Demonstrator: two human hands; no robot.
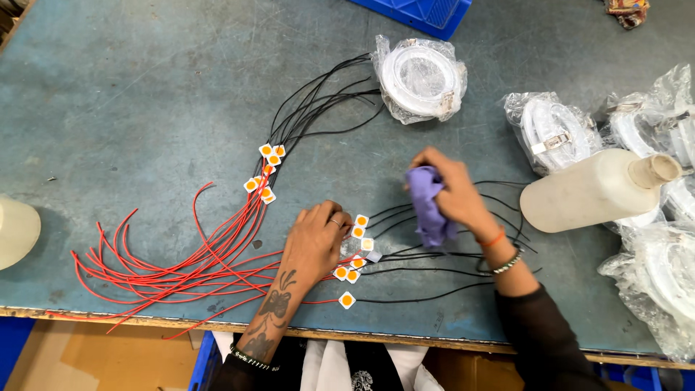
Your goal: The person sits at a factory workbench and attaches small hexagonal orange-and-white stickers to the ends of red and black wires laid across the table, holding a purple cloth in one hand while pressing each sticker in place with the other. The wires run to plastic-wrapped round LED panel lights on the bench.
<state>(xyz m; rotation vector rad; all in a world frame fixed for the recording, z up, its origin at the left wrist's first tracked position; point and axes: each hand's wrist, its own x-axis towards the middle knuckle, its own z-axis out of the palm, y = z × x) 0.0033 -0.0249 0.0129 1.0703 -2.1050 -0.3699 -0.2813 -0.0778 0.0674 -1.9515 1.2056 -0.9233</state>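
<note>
Two bare hands are working close together over a blue-grey worktable (145, 94), not touching each other. The left hand (315, 239) is lying palm-down with its fingers curled, pressing on a small cluster of square white chips with orange centres (353, 250) just beside its fingertips; whether it is pinching one of them cannot be told. The right hand (452, 192) is clamping its fingers around a bunched purple cloth (428, 206), which is hanging down from its grip toward the same cluster.

Red wires (181, 261) are fanning out from under the left hand toward its outer side, along the near table edge. Black wires (434, 264) are running under the right wrist and out past it. A second group of the orange-centred chips (266, 174) is sitting beyond the left hand, with more black wires (318, 101) trailing away from it.

Beyond the right hand, a white round fitting wrapped in clear plastic (420, 78) is resting on the table. To the outer side of the right hand, a white plastic bottle (597, 190) is lying on its side, with several more bagged white fittings (554, 130) lying around it. A blue crate (420, 13) is showing at the far edge.
</note>
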